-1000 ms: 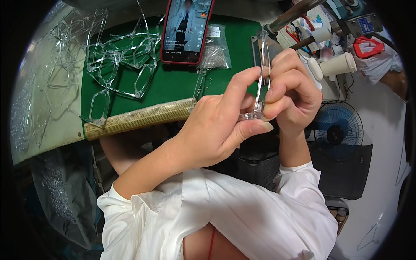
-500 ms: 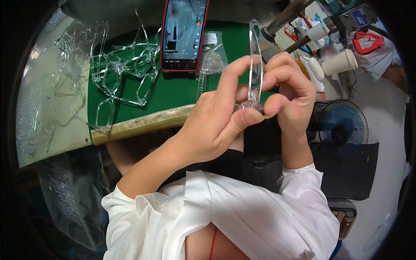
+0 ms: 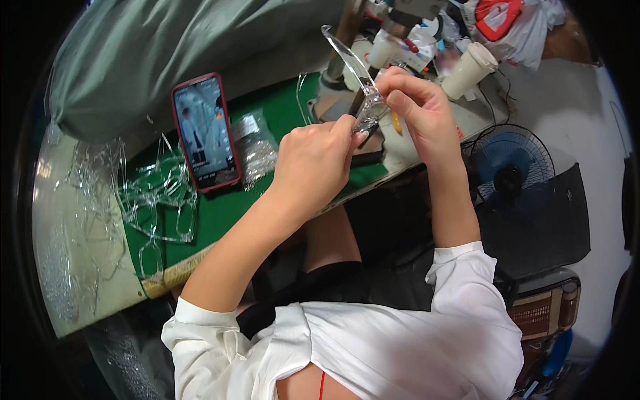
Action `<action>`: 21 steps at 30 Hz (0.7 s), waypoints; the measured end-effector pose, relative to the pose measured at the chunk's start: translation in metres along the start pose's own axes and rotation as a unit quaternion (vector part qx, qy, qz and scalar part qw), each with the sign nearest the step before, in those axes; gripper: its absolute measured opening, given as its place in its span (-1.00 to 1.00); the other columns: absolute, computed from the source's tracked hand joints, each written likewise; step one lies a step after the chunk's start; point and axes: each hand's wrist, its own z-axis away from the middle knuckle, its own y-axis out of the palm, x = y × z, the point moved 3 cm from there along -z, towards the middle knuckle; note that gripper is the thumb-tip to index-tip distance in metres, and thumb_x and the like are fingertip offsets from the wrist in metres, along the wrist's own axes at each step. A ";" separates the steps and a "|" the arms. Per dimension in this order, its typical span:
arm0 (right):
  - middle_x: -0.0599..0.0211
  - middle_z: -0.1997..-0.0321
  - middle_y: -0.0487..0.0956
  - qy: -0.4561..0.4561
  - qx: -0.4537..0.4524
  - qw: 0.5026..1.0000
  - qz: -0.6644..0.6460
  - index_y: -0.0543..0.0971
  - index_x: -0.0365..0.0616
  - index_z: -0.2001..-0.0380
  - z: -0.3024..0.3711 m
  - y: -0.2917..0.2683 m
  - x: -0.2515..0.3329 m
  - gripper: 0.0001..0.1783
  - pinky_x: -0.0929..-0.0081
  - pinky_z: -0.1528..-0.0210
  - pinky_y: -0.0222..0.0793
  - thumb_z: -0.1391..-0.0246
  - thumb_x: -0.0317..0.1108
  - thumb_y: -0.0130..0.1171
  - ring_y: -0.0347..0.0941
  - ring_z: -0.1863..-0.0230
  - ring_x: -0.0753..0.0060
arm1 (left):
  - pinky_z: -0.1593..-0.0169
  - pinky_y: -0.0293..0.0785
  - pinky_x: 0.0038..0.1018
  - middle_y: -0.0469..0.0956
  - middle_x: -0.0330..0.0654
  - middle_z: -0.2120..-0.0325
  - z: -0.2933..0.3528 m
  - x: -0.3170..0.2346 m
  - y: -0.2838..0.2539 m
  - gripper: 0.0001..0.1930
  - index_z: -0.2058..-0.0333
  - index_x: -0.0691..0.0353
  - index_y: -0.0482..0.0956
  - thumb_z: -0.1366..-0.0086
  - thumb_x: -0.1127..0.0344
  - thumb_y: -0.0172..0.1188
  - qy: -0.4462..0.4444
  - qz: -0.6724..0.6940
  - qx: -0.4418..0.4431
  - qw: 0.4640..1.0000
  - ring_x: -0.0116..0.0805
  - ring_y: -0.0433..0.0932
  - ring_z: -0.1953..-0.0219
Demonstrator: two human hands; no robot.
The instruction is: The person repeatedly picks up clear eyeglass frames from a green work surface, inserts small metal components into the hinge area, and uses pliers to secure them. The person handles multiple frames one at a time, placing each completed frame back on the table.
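A clear plastic eyeglasses frame is up over the far right part of the bench, one long piece slanting away to the upper left. My left hand grips its near end, fingers closed and back of the hand toward me. With bent fingers, my right hand pinches at the frame's right side; the fingertips partly hide the contact. Just beyond and under the frame stands a bench tool with a metal column and a dark base.
More clear eyeglasses frames lie tangled on the green mat. A phone shows a video beside a clear bag of small parts. A white cup stands far right, a fan below it. Grey cloth drapes behind.
Both hands have moved away from me with the eyeglasses frame, over to the bench tool. The frame now tilts to the left. My view has turned, shifting the bench in the picture.
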 end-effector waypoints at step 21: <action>0.27 -0.02 0.51 -0.310 -0.141 0.937 -0.078 0.43 -0.20 -0.04 -0.072 -0.097 0.104 -0.54 0.33 -0.03 0.29 -0.16 -0.15 0.03 0.37 -0.09 0.29 | 0.53 0.40 -0.14 0.46 0.04 0.73 -0.064 0.000 0.043 -0.73 0.55 0.30 0.39 -0.27 0.26 0.10 -0.032 -0.016 -0.042 0.998 0.08 0.49 0.62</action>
